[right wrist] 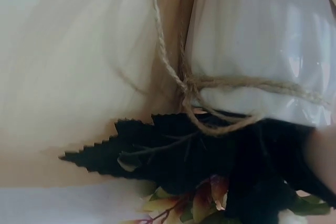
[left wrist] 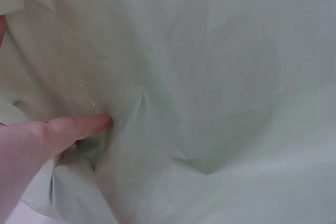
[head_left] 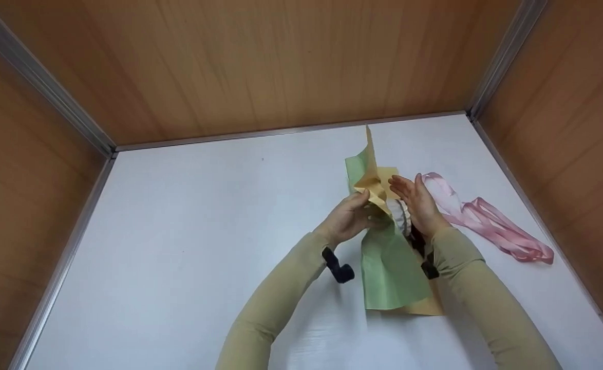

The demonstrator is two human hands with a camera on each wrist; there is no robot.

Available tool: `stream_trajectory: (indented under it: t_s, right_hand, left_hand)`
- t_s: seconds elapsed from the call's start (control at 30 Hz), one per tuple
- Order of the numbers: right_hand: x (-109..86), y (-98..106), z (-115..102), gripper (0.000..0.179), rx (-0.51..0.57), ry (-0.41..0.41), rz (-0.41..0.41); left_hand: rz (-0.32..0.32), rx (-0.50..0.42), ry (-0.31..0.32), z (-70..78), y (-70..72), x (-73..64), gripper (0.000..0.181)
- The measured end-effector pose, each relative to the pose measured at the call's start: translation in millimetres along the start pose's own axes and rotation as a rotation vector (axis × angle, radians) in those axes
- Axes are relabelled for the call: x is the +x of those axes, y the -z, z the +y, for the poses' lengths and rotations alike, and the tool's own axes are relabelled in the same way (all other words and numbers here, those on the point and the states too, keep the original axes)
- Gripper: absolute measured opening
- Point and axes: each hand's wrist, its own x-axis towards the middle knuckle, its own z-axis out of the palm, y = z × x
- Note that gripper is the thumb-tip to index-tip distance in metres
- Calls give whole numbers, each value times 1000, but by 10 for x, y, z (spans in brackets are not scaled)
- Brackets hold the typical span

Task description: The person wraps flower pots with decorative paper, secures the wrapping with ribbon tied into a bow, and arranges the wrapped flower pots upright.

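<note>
One left hand (head_left: 350,217) pinching creased green-and-tan paper (head_left: 393,270) between thumb and fingers, paper nearer the white tabletop's (head_left: 178,231) right edge than its left, right hand (head_left: 420,204) straight-fingered beside a twine-tied, white-wrapped flower bundle (right wrist: 257,61) against the paper, shiny pink ribbon (head_left: 502,231) near the right edge.

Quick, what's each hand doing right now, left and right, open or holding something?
Left hand: closed, holding the green-and-yellow paper.
Right hand: open, fingers extended, beside the white-wrapped bundle.
</note>
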Motion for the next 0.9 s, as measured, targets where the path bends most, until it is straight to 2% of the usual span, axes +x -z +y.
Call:
stream_trajectory:
  t_s: [0.23,0.43,0.53,0.6,0.7,0.8,0.9]
  right_hand:
    - [-42,87,-134,75,-45,-41,-53]
    - [-142,81,-460,69,-66,-16,-59]
    - [-212,0,-653,61,-136,10,-75]
    - [-253,-60,-763,57,-244,26,-92]
    - [-295,-160,-889,61,-473,26,-70]
    - [-316,-229,-958,55,-710,35,27]
    - [-317,-218,-986,33,-830,84,171]
  left_hand:
    - [2,33,17,-27,-37,37,46]
    - [53,42,5,-61,-37,68,30]
    - [48,57,14,-63,-42,68,34]
    - [41,61,13,-60,-44,56,35]
    - [31,57,8,-55,-45,40,32]
    - [20,54,1,-61,-49,35,28]
    - [36,40,4,-90,-62,34,25]
